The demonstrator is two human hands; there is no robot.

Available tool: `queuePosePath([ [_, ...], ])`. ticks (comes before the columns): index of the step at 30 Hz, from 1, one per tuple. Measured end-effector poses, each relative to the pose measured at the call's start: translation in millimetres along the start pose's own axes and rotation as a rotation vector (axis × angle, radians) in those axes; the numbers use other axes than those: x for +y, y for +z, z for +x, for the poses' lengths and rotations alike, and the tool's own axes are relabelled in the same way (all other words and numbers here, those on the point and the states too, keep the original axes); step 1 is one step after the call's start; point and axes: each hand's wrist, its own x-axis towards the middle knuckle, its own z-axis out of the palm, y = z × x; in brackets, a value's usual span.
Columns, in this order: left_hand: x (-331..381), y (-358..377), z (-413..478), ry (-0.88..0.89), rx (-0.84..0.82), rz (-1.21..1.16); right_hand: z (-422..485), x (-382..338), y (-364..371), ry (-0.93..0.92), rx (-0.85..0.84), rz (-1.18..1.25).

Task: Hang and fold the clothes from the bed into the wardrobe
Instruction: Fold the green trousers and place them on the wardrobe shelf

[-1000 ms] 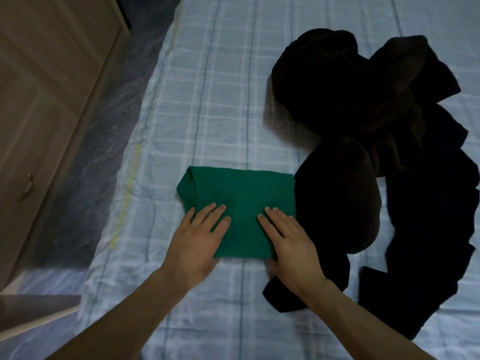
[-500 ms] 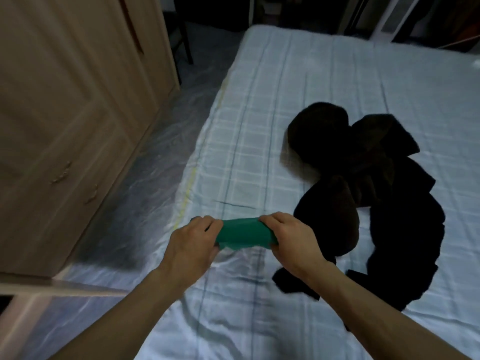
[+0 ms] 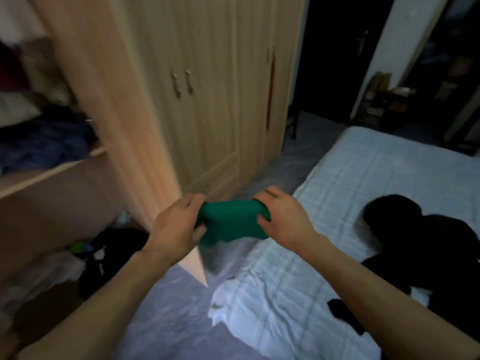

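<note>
L hand [image 3: 174, 231], R hand [image 3: 284, 221] hide green garment [image 3: 232, 219] ends.

Floor, doorway and far-corner clutter around you

Your floor [image 3: 181, 320] fills six o'clock and runs as a strip up toward one o'clock: bluish-grey, glossy and wrinkled like a loose sheet. At one o'clock a dark doorway [image 3: 335, 61] opens, black inside. Just right of it, toward two o'clock, stands a white door [image 3: 397, 35], leaning in the wide lens, with a metal lever handle [image 3: 361, 45] near its left edge. Below that door a low rack [image 3: 384, 97] holds blurred boxes or packets; you cannot tell what they are. A thin dark furniture leg [image 3: 293, 126] stands on the floor at the foot of the doorway.
</note>
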Motion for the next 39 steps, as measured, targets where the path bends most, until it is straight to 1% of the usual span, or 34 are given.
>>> queuePosePath([
  [3,-21,-58,-30,-0.1,0.097,0.043,27,-53,0,-0.119,0.047,0.05],
  [6,-35,-99,-61,-0.191,0.194,0.119,51,-95,6,-0.231,0.025,0.12],
  [11,-71,-133,-110,-0.303,0.306,0.236,97,-154,29,-0.441,-0.031,0.207],
  [13,-87,-147,-121,-0.36,0.347,0.274,123,-181,36,-0.54,-0.068,0.243],
  [16,-106,-168,-127,-0.436,0.387,0.35,157,-214,48,-0.652,-0.072,0.3],
  [22,-128,-200,-122,-0.537,0.417,0.418,209,-253,67,-0.764,-0.069,0.395],
  [28,-140,-214,-138,-0.611,0.467,0.458,231,-289,87,-0.882,-0.114,0.477],
  [34,-176,-226,-161,-0.698,0.488,0.474,244,-338,113,-0.917,-0.132,0.488],
  [37,-201,-232,-172,-0.705,0.503,0.458,251,-362,130,-0.903,-0.11,0.483],
  [39,-222,-238,-181,-0.686,0.464,0.409,256,-377,143,-0.894,-0.107,0.477],
])
